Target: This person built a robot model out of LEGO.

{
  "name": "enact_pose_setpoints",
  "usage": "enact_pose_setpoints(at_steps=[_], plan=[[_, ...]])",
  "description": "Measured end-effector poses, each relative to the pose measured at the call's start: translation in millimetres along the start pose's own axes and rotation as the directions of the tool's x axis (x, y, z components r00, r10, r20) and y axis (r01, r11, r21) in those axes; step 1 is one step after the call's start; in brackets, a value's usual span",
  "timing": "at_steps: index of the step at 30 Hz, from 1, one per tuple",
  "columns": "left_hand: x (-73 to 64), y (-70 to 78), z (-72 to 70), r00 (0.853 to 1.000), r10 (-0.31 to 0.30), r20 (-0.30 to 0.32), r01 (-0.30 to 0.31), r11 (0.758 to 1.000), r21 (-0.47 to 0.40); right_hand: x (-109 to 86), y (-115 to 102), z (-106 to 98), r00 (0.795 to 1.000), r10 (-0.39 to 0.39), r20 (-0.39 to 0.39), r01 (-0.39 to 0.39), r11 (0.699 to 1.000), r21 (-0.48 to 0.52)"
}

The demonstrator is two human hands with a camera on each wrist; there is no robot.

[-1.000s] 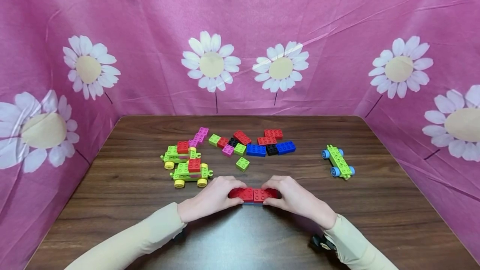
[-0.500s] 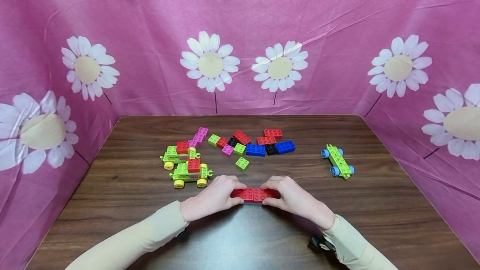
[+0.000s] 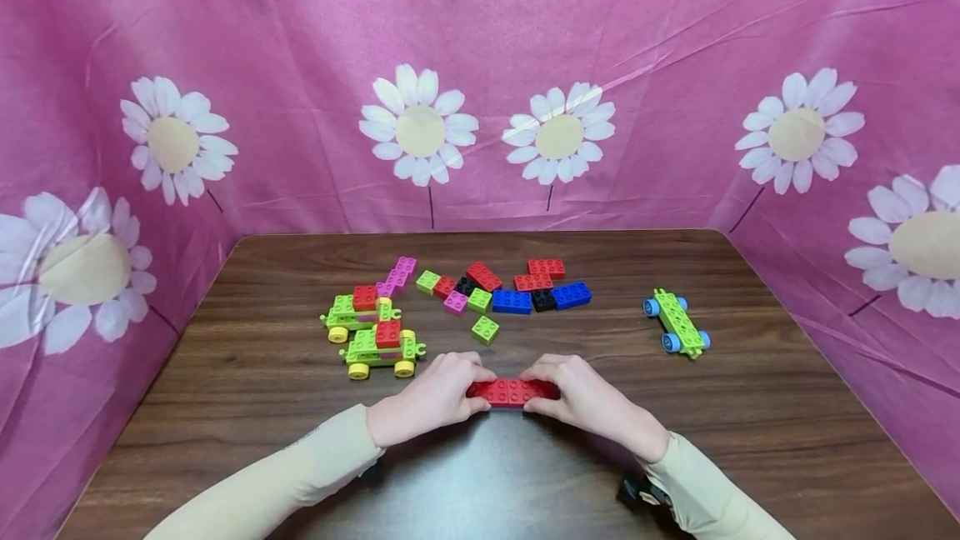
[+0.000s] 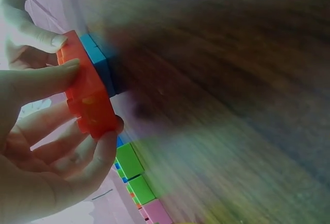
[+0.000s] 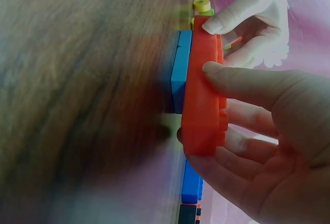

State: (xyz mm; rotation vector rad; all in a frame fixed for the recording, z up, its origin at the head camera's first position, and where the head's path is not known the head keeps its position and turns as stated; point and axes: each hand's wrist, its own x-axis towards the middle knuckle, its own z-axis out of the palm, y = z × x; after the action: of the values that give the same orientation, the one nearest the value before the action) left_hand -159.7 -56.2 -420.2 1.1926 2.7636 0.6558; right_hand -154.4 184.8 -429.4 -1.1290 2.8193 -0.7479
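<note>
In the head view two red bricks [image 3: 495,392] lie end to end, studs up, at the middle front of the table. Beneath them sits a narrower blue layer [image 5: 179,74], its seam visible in the right wrist view. My left hand [image 3: 438,390] grips the left end between thumb and fingers. At the right end, my right hand [image 3: 588,398] grips in the same way. Both thumbs press the near side of the red bricks. Each hand covers the outer end of its brick.
Behind the hands lie loose bricks, among them a green brick [image 3: 485,329] and a blue brick [image 3: 512,301]. Two green cars with yellow wheels [image 3: 384,350] stand to the left. A green car base with blue wheels [image 3: 678,323] is at the right.
My left hand has shifted slightly right, and the line between the two red bricks looks narrower. My right hand keeps nearly the same place and grip.
</note>
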Motion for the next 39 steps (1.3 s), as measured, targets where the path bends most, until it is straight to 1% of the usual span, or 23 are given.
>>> enact_pose_setpoints(at_steps=[7,13,15,21,25,28,31,33,35,37,39], plan=[[0.0,-1.0,0.6,1.000,-0.011,0.005,0.011,1.000,0.019,1.4,-1,1,1.000,-0.004,-0.001,0.004,1.000,0.001],[-0.1,-3.5,4.2,0.999,0.017,-0.045,-0.015,0.999,0.029,1.1,-1,-1,1.000,-0.025,-0.007,0.025,0.999,-0.021],[-0.7,-4.9,5.4,0.998,0.022,-0.052,-0.020,0.999,0.034,0.8,-1,-1,0.999,-0.035,-0.007,0.034,0.999,-0.029],[-4.3,-7.6,5.5,0.999,0.018,-0.045,-0.018,1.000,0.002,0.7,-3,-2,1.000,-0.020,0.013,0.021,0.999,-0.032],[-8.9,-7.9,3.4,0.999,0.002,-0.044,-0.003,1.000,-0.030,0.7,-4,-3,1.000,-0.016,0.026,0.017,0.999,-0.029],[-14.0,-8.3,-1.5,0.999,-0.031,-0.041,0.028,0.997,-0.069,0.8,-3,-4,0.999,-0.008,0.038,0.009,1.000,-0.023],[-22.2,-10.9,-9.1,0.996,-0.063,-0.067,0.056,0.994,-0.098,0.5,-2,-4,0.999,0.005,0.052,-0.004,1.000,-0.015],[-29.9,-14.7,-15.0,0.990,-0.083,-0.112,0.070,0.991,-0.114,0.3,-1,-4,0.998,0.011,0.061,-0.010,1.000,-0.010],[-39.0,-20.3,-21.8,0.978,-0.091,-0.190,0.070,0.991,-0.114,0.1,0,-4,0.998,0.010,0.063,-0.009,1.000,-0.006],[-48.3,-26.9,-30.9,0.955,-0.103,-0.279,0.071,0.990,-0.125,0.0,0,-4,0.998,0.005,0.062,-0.004,1.000,-0.006],[-56.8,-34.9,-42.8,0.921,-0.121,-0.369,0.080,0.989,-0.124,0.0,0,-4,0.998,-0.002,0.058,0.002,1.000,-0.008]])
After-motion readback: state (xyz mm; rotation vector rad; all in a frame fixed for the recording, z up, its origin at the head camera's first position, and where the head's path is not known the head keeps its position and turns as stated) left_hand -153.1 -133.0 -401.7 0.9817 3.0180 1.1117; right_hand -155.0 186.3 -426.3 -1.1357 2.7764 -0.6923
